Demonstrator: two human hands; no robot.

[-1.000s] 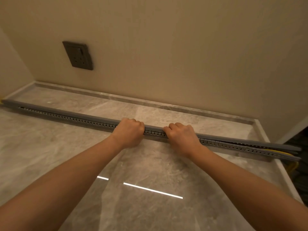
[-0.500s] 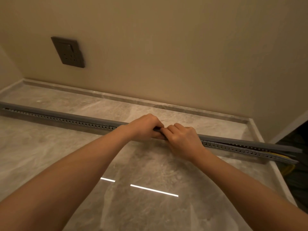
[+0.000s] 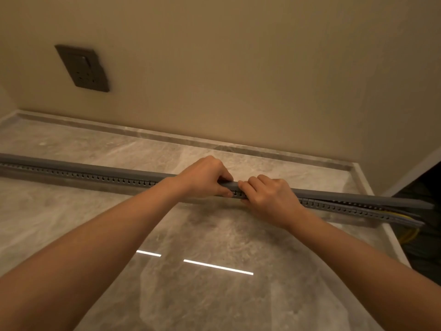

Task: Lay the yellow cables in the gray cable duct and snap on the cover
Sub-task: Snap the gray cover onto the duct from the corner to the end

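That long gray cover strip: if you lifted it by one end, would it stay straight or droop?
Probably droop somewhat: the cover is long and thin, and its right end sits lifted off the duct while the left lies flush. Likely light. Both hands pinch it easily.

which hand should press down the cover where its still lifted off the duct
Right. The cover gapes off the duct only at the right end, where yellow cables show. The right hand sits nearest that gap; the left hand is on the seated side.

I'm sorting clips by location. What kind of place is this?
Likely a finished room indoors: a polished marble-look surface meets a beige wall carrying a dark socket plate.
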